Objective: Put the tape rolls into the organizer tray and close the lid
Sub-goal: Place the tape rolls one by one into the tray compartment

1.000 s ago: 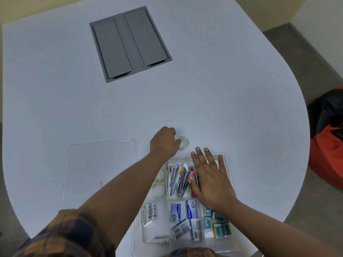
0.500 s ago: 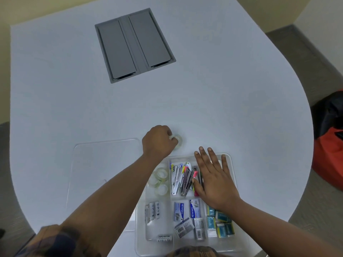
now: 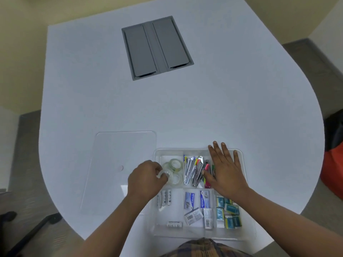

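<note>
I see L hand (image 3: 146,178) pinching 1 clear tape ring (image 3: 163,174) over the tray (image 3: 196,151) corner w/ approx 3 glossy rolls (image 3: 174,165), R hand (image 3: 225,170) spread flat, clear flat lid (image 3: 118,154) beside.

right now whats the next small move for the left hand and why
Probably let go: the left hand holds a tape roll over the organizer tray compartment where other tape rolls lie. No rolls remain on the table; the lid comes next.
</note>
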Demonstrator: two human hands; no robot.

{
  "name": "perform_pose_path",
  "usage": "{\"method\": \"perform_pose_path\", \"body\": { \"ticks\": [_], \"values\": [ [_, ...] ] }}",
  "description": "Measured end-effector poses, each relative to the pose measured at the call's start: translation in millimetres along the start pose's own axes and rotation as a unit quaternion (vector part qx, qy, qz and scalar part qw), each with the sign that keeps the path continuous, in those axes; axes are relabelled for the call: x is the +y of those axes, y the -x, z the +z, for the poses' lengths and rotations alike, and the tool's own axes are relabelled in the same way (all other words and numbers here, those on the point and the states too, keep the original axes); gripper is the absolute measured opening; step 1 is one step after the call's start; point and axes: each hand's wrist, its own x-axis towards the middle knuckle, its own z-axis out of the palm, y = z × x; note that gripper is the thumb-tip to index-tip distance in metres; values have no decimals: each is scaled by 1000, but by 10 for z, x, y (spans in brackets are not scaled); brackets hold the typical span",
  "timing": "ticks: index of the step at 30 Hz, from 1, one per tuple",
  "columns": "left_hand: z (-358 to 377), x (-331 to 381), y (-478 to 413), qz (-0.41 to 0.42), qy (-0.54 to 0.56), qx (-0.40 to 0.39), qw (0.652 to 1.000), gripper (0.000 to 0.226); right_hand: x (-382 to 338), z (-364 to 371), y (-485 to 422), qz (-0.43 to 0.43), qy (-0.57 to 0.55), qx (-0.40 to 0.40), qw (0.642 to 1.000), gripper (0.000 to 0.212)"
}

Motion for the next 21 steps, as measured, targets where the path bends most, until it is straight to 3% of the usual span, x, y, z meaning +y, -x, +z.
{"method": "perform_pose_path", "body": {
  "ticks": [9, 13, 21],
  "values": [
    [250, 75, 25, 45, -29, -21, 998, 24, -475, -163, 228, -34, -55, 19, 998, 53],
    [283, 20, 25, 42, -14, 7, 999, 25, -627, -130, 337, -39, -88, 24, 995, 38],
    [289, 43, -3, 75, -7, 13, 997, 19, -798, -121, 404, -36, -89, 12, 995, 27]
  ]
}}
